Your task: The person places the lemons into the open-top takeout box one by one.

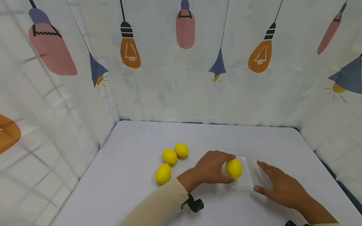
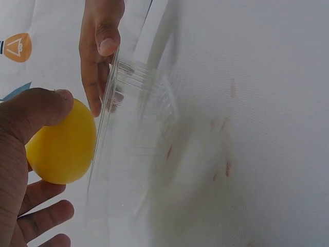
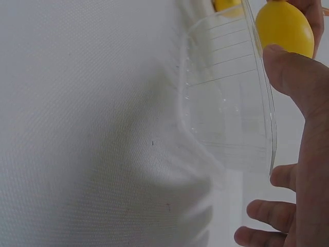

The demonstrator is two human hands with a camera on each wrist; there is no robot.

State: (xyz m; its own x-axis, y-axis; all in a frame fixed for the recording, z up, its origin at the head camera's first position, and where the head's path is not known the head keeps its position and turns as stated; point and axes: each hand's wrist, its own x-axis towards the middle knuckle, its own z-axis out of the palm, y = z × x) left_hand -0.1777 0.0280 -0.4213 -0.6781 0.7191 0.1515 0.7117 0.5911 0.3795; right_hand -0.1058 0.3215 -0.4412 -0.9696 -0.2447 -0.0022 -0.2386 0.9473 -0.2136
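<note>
My left hand (image 1: pixel 212 168) pinches a yellow lemon (image 1: pixel 234 168) between thumb and fingers. In the head view the lemon overlaps a clear plastic container (image 1: pixel 246 175); the left wrist view has it right at the rim of that clear container (image 2: pixel 123 154). At the container's right side is my right hand (image 1: pixel 284 186), fingers spread and thumb apart. In the right wrist view that hand's thumb (image 3: pixel 288 72) lies close along the container's rim, with the lemon (image 3: pixel 285 28) just beyond. Nothing is gripped in the right hand.
Left of my left forearm, three more lemons lie on the white table: a front lemon (image 1: pixel 163 174), a middle lemon (image 1: pixel 169 156) and a back lemon (image 1: pixel 181 150). A printed curtain (image 1: pixel 181 94) rises behind the table (image 1: pixel 133 141) and along both sides.
</note>
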